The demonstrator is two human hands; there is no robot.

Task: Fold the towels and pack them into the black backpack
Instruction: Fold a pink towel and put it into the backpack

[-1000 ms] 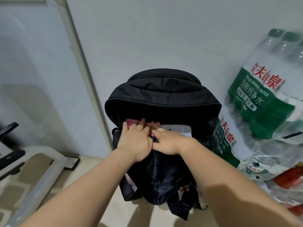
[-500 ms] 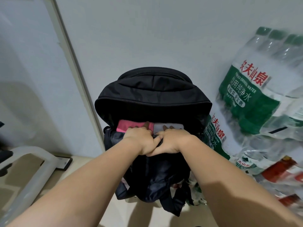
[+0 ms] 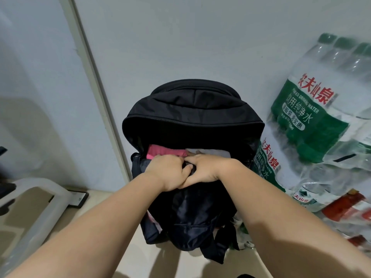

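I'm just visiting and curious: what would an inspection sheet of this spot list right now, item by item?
Surface: pale floor, backpack standing on it against the wall.
Job's things: black backpack open at the top; pink towel and white towel side by side inside.
Clutter: shrink-wrapped packs of water bottles right of the backpack; red-labelled bottles beside them, blurred.
Hands: left hand and right hand touching each other at the backpack's opening, fingers curled; exactly what they grip is hidden.
Cables: nothing seen.
Surroundings: pale wall; white frame at left.
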